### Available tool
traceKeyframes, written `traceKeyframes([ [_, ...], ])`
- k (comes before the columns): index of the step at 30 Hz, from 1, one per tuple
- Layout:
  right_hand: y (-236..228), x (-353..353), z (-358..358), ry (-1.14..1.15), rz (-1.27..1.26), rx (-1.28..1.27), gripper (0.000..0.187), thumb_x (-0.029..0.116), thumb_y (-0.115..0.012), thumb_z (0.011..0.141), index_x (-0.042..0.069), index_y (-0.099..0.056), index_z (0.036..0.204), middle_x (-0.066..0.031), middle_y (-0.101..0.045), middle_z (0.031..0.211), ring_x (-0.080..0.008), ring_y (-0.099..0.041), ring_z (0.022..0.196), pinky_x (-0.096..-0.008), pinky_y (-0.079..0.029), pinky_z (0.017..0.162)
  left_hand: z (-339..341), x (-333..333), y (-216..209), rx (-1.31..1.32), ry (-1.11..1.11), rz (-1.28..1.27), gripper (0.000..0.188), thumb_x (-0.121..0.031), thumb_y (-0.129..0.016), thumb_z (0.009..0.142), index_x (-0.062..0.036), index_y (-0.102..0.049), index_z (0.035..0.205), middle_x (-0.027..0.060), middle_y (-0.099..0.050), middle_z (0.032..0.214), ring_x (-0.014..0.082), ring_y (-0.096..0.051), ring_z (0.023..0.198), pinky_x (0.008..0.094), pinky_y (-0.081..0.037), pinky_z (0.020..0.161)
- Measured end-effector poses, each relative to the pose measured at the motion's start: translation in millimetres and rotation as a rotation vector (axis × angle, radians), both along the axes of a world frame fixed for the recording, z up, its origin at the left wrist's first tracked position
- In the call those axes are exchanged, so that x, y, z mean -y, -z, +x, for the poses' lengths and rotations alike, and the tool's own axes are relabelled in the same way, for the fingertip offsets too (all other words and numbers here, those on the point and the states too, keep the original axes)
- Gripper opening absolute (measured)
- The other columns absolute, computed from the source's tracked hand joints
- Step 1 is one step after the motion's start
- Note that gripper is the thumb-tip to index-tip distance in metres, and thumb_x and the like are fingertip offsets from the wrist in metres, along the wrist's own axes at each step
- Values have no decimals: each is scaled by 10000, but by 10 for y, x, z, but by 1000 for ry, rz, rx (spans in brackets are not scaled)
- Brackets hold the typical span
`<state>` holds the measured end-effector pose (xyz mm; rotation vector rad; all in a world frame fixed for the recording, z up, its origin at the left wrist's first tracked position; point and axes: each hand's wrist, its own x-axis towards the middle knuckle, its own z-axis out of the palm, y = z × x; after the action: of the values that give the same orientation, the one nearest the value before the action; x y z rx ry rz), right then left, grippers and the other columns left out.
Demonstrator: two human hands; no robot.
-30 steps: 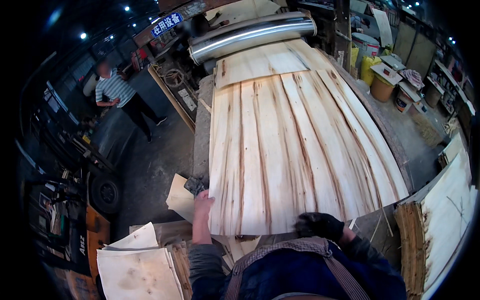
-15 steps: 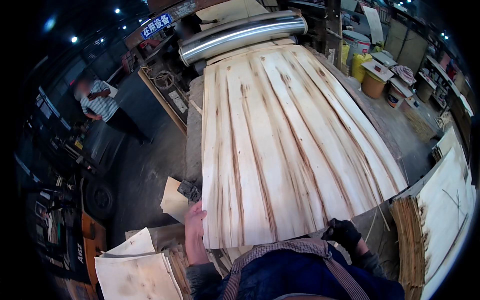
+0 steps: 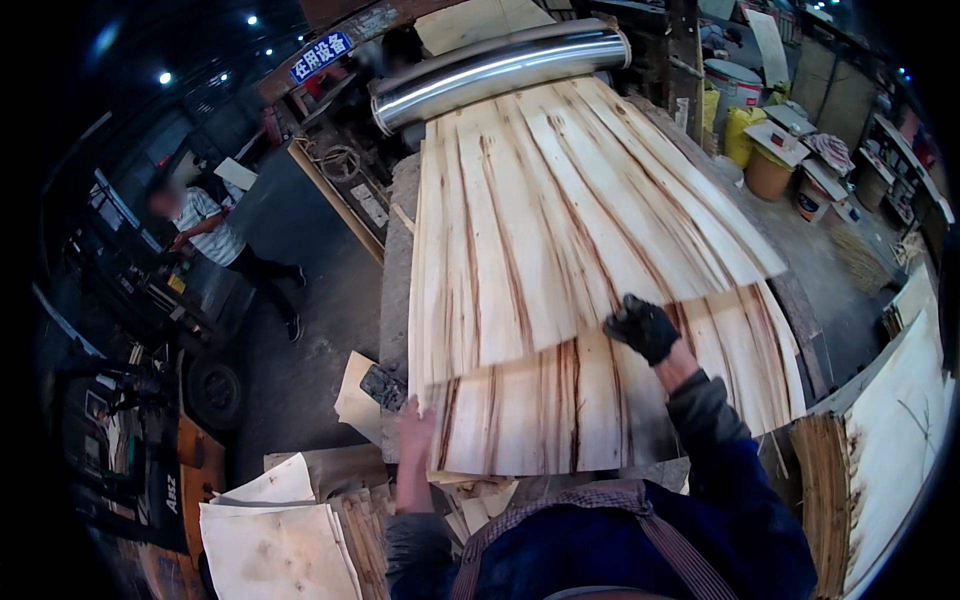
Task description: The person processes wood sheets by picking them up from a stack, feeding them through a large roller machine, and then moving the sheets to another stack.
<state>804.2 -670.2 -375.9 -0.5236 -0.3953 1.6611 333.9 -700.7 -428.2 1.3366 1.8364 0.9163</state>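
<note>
A pale wood veneer sheet (image 3: 540, 230) with brown streaks runs up to a shiny metal roller (image 3: 500, 75), its far end at the roller's underside. Beneath it lies another streaked veneer sheet (image 3: 540, 420), whose near part shows. My right hand (image 3: 642, 330), in a dark glove, is closed at the upper sheet's near edge, toward the right. My bare left hand (image 3: 415, 435) is beside the lower sheet's near left corner; motion smears its fingers, so I cannot tell whether they grip.
Veneer stacks stand at lower left (image 3: 280, 545) and right (image 3: 885, 450). A dark block (image 3: 384, 388) sits left of the sheets. Further left are a person in a striped shirt (image 3: 215, 235) and an orange vehicle (image 3: 195, 465). Buckets (image 3: 768, 175) stand at far right.
The upper sheet has moved away toward the roller, uncovering the sheet below. My right hand has travelled forward and left with its near edge. The person at left has turned and shifted stance.
</note>
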Motion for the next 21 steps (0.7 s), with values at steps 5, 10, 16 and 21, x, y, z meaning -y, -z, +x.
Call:
traceKeyframes([
  [5,136,-1053,117,9,186,-103,57,167,-547,823,142,-581,784,-49,-629,758,-260,-602,828,-454,-460,829,300,303,185,-469,211,88,681,-369,-600,783,30,-366,1284,244,-296,1352,336,-289,1266,356,-270,1027],
  [10,190,-945,-127,143,-33,111,89,141,-569,796,98,-589,872,-72,-618,975,-240,-585,921,-413,-460,841,382,385,-40,-275,223,27,599,-288,-626,784,-25,-411,1278,240,-214,1391,320,-280,1276,341,-267,1032],
  [16,343,352,-478,-113,-73,132,216,103,-566,817,54,-554,1027,-116,-605,1010,-265,-579,954,-420,-455,883,452,372,-240,-89,161,-17,504,-174,-658,748,-66,-507,1216,250,-188,1393,307,-413,1193,325,-376,955],
  [21,192,1422,-624,-320,-154,110,363,148,-564,833,38,-484,1169,-158,-558,1118,-285,-535,1046,-452,-423,918,359,289,-233,-163,193,38,500,-112,-673,691,-52,-546,1171,240,-145,1410,291,-448,1162,319,-383,948],
])
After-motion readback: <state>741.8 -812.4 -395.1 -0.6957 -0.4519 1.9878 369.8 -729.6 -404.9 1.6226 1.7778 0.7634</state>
